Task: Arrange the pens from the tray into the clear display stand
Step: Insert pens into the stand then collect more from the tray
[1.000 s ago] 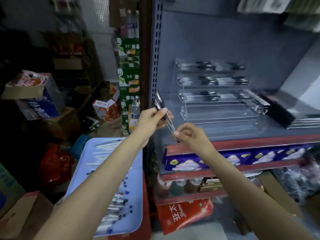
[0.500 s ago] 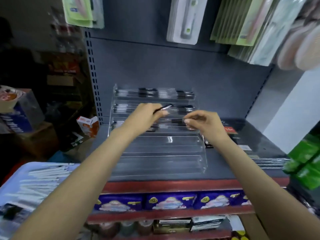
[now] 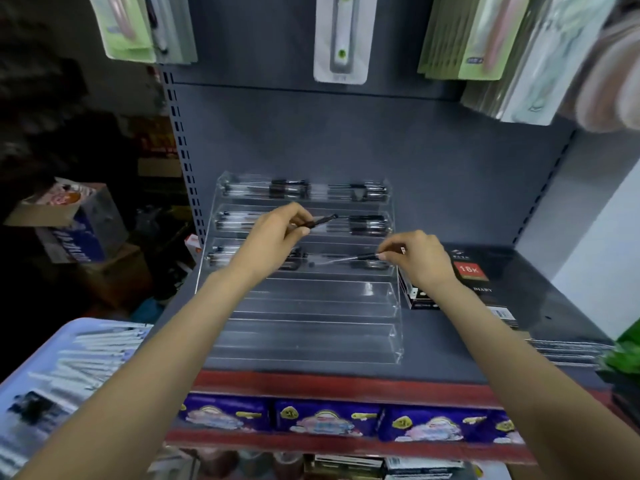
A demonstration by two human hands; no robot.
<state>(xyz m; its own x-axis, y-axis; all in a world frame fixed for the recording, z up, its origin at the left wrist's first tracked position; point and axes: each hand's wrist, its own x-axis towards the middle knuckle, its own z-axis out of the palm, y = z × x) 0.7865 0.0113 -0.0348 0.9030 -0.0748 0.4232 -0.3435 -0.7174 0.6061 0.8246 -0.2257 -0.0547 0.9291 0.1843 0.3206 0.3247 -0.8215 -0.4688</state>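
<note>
A pen [image 3: 358, 258] was pinched by the right hand [image 3: 417, 258] and laid level over the stand's [image 3: 311, 306] third tier, matching its rows. Spare pens [image 3: 320, 220] were held in the left hand [image 3: 277, 233]; more remained in the tray [image 3: 41, 375].

Head view, angled down, near shelf [image 3: 450, 358]

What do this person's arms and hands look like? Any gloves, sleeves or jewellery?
Both forearms are bare up to the frame edge, with no sleeves showing. The left hand and right hand wear no gloves, and no rings, watch or bracelet can be seen on fingers or wrists.
</note>
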